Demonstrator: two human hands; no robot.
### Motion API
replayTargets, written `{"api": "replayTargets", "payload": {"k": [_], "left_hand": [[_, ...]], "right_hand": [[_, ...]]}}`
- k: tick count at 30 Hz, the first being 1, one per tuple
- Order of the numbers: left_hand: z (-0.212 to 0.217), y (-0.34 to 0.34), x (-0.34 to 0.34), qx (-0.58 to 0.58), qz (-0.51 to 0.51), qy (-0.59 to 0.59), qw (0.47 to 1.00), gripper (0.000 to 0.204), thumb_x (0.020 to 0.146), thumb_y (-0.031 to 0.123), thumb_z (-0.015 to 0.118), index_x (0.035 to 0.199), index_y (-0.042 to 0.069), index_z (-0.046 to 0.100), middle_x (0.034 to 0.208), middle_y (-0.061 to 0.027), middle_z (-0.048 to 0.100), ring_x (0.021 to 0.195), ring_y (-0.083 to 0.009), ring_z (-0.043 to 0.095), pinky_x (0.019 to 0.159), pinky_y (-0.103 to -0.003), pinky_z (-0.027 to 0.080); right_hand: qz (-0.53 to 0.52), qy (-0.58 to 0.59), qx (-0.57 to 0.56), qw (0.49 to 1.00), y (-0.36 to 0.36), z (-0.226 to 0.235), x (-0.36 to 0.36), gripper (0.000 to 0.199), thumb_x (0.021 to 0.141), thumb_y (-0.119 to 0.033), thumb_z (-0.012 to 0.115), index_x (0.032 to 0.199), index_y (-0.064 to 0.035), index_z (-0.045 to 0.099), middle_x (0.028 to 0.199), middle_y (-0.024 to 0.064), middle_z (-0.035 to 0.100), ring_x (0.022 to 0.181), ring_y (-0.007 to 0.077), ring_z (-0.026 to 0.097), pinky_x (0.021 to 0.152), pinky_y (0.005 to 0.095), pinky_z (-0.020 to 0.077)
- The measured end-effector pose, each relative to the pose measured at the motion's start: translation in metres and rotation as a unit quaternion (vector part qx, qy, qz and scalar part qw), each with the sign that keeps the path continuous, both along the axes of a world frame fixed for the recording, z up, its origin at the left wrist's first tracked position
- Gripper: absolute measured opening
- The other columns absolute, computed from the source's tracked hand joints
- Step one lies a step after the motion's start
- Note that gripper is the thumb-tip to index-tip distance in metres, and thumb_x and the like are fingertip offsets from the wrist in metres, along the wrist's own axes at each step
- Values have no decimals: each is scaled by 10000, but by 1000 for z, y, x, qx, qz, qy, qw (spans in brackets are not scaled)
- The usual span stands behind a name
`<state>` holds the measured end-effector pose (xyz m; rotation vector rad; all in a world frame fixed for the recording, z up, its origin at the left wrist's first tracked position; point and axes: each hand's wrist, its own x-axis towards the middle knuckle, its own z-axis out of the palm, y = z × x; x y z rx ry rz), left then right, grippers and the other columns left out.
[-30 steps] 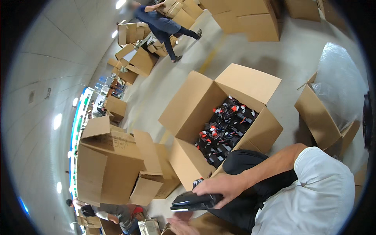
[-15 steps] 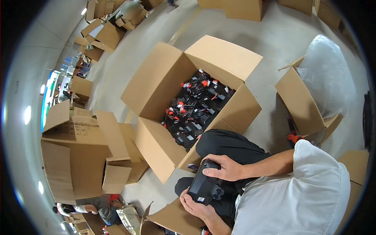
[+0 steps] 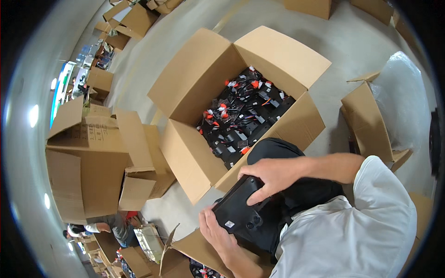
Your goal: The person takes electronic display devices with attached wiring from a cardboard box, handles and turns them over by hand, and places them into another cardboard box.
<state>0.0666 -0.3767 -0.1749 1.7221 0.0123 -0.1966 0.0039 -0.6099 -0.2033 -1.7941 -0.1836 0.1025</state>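
Observation:
A black plastic device (image 3: 241,206) with a small white label and round openings on its face is tilted above my dark-clad lap. My right hand (image 3: 278,177) grips its upper end, thumb on the face and fingers behind. Around the lower-left edge, my left hand (image 3: 217,234) is closed, its fingertips at the rim. Just beyond my knee stands an open cardboard box (image 3: 197,76), filled with black plastic units (image 3: 241,132) that carry wires and red and white connectors. Another open carton (image 3: 194,245) at the lower edge holds similar parts.
A large carton (image 3: 102,173) stands at left. To the right, bubble wrap (image 3: 398,99) sticks out of an open carton (image 3: 366,120). More boxes (image 3: 308,7) line the far floor. Another person (image 3: 116,229) is at lower left.
The device has tilted and moved slightly, and my left hand has shifted left along its edge. My right thumb has moved down its face. The view has shifted, raising the open box.

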Motion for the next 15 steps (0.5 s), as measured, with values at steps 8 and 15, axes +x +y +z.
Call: {"api": "replayTargets", "payload": {"k": [8, 15], "left_hand": [[-69, 6, 76, 9, -196, -24, 980, 587, 959, 379, 621, 1368, -15, 471, 1290, -152, 608, 1211, -304, 558, 1041, -432, 441], [-103, -14, 108, -147, -180, 131, 964, 349, 978, 45, 540, 1312, -44, 496, 970, -93, 656, 914, -192, 675, 860, -338, 536]], "right_hand": [[-94, -33, 227, 969, -28, 14, 114, 621, 763, -404, 836, 1160, 11, 599, 1012, 91, 661, 928, 157, 617, 792, 325, 513], [-217, 182, 324, 903, -83, -144, 262, 502, 871, -495, 694, 1042, -25, 657, 842, 57, 670, 610, 129, 568, 529, 272, 446]]}}
